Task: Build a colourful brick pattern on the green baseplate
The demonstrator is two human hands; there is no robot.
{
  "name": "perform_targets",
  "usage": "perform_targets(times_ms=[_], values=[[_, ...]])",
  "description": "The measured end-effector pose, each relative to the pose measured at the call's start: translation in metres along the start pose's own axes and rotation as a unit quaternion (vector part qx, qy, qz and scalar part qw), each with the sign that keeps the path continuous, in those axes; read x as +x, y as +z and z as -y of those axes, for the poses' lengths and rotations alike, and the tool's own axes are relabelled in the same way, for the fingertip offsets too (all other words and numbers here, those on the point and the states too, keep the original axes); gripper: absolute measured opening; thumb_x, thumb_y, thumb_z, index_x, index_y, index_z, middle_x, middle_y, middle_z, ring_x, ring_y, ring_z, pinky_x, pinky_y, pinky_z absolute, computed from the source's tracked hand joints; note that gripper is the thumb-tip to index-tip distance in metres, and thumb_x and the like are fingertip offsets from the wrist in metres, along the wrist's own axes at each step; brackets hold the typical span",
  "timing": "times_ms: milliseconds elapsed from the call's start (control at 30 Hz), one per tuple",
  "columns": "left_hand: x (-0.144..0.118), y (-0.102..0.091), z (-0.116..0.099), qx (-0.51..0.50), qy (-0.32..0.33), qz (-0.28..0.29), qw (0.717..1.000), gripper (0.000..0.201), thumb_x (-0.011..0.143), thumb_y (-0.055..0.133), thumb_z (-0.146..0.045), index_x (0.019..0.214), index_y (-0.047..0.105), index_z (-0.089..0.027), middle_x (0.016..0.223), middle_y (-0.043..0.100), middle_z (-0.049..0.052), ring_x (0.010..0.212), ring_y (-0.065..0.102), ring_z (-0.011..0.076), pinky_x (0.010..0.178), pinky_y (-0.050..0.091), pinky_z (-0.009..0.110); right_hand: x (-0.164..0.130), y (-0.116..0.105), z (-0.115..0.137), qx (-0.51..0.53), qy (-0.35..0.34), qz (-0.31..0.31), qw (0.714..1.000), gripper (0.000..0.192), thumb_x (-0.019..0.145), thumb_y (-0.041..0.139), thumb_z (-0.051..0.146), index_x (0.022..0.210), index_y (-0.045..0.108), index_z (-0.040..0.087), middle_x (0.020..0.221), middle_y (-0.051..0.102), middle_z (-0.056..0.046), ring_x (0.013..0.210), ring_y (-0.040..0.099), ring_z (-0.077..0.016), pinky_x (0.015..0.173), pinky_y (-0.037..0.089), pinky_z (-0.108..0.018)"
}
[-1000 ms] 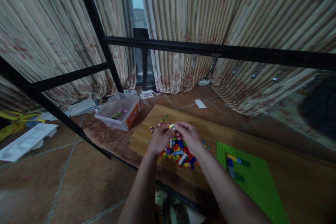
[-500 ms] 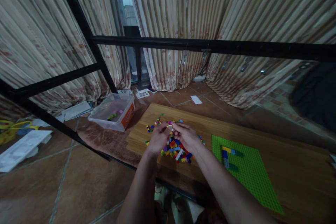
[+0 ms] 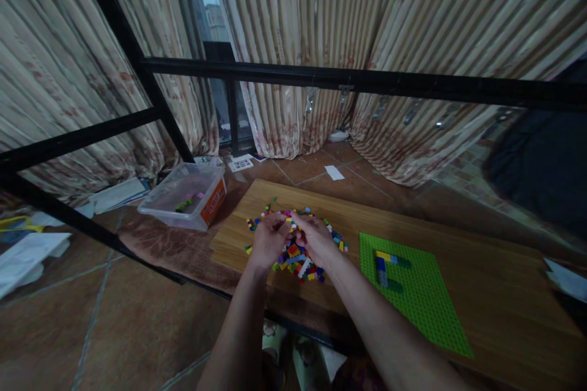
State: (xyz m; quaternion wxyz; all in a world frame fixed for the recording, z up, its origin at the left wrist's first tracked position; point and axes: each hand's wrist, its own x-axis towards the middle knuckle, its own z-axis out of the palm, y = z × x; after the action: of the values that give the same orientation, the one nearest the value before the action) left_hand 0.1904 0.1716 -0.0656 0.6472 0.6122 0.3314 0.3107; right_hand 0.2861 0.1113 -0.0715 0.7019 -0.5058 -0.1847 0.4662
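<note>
Over a loose heap of small toy building bricks (image 3: 298, 264) both of my hands meet, with their fingers curled toward each other. At the fingertips of my left hand (image 3: 269, 239) and my right hand (image 3: 316, 238) shows a small white and yellow toy brick (image 3: 290, 221), partly covered by the fingers. Its exact shape is too small to tell. To the right lies a green baseplate (image 3: 413, 299). Yellow, light blue, dark blue, grey and green bricks (image 3: 381, 272) form two joined lines with a side branch on it.
The wooden board (image 3: 495, 293) lies on a brown cloth-covered surface (image 3: 183, 256). A clear plastic box (image 3: 178, 220) with a few bricks stands at the left. A black metal rail (image 3: 321, 75) crosses beyond the board. White foam trays (image 3: 27, 259) lie at far left.
The view has turned slightly, so everything sits a little further left. My hands stay together over the heap, their fingers shifting slightly around the small brick.
</note>
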Motion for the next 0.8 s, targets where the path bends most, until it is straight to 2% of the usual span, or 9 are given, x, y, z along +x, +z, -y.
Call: perform_targets(times_ms=[200,300,500,667,800], values=[[-0.002,0.005,0.002,-0.036,-0.043,-0.036,0.998,0.016,0.069,0.066,-0.027,0.077,0.06,-0.014,0.055,0.057,-0.004,0.048,0.052,0.0089,0.046,0.042,0.019,0.004,0.005,-0.01,-0.057,-0.019,-0.073,0.995,0.041,0.053,0.076,0.052,0.061,0.055,0.018,0.043,0.038,0.01,0.039,0.031,-0.004,0.037,0.023,-0.018],[0.0,0.004,0.006,-0.07,-0.061,-0.041,0.995,0.02,0.065,0.071,-0.028,0.074,0.059,-0.014,0.051,0.055,-0.004,0.044,0.05,0.0086,0.043,0.041,0.019,0.005,0.005,-0.014,-0.054,-0.016,-0.081,0.995,0.04,0.053,0.076,0.052,0.062,0.056,0.018,0.043,0.036,0.011,0.038,0.029,-0.0036,0.037,0.023,-0.018],[0.003,0.002,0.009,-0.097,-0.091,-0.031,0.991,0.035,0.059,0.077,-0.035,0.076,0.057,-0.013,0.053,0.054,-0.004,0.044,0.05,0.0083,0.045,0.045,0.022,0.005,0.006,-0.018,0.015,-0.018,-0.072,0.997,0.039,0.049,0.08,0.045,0.061,0.054,0.018,0.047,0.038,0.009,0.04,0.03,-0.0035,0.035,0.019,-0.017],[0.005,0.0,0.008,-0.057,-0.09,-0.027,0.994,0.034,0.065,0.072,-0.04,0.081,0.058,-0.013,0.059,0.057,-0.001,0.048,0.053,0.0093,0.05,0.047,0.024,0.007,0.002,-0.01,0.05,-0.003,-0.038,0.998,0.035,0.055,0.079,0.04,0.064,0.051,0.019,0.051,0.042,0.008,0.043,0.033,-0.0048,0.037,0.025,-0.018],[0.01,-0.01,0.013,0.033,-0.081,-0.049,0.995,0.021,0.072,0.064,-0.032,0.085,0.061,-0.015,0.061,0.058,-0.002,0.05,0.055,0.0108,0.053,0.046,0.024,0.012,-0.018,0.0,0.041,0.01,-0.034,0.999,0.022,0.066,0.065,0.036,0.065,0.05,0.02,0.061,0.055,0.001,0.048,0.043,-0.0084,0.039,0.032,-0.02]])
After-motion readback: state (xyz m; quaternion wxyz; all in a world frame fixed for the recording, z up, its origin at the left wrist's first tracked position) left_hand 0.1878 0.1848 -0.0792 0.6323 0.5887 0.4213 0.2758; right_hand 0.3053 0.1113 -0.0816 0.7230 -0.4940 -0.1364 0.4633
